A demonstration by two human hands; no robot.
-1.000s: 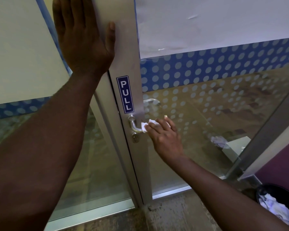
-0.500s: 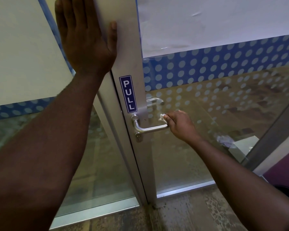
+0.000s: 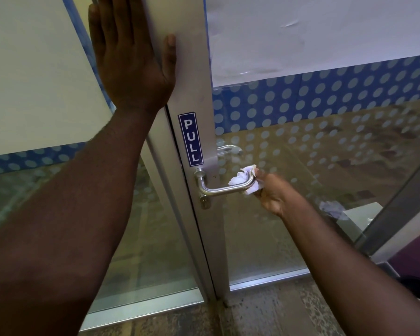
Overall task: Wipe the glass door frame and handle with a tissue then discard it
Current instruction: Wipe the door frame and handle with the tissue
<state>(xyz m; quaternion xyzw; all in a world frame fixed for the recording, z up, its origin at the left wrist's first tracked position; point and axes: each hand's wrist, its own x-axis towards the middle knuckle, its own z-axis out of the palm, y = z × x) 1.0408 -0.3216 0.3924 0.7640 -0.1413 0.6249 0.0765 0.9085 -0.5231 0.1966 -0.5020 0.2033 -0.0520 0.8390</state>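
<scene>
speckled brown floor runs under a glass wall banded with blue film and pale dots. my crumpled white tissue point(image 3: 246, 181) sits at the free end of the brushed steel lever handle point(image 3: 224, 189), bunched behind and under its outer bend. my right hand point(image 3: 274, 194) pinches it, fingers curled shut around the wad, slightly blurred. the handle is fixed to the pale aluminium door frame point(image 3: 192, 76), just below a narrow blue sticker reading pull point(image 3: 190, 139) and above a small keyhole cylinder point(image 3: 205, 202). higher up, my left hand point(image 3: 131, 61) lies flat and spread on the frame's edge, thumb on its face, gripping nothing.

i judge this the handle-wiping step. next i'd work the tissue back along the bar toward its base, then find somewhere to drop it; a dark rounded shape at the far right edge might be a bin, i can't tell.

count: one tissue in hand, one near handle, a second handle point(image 3: 229, 149) seen through the glass, one sticker, two hands.
</scene>
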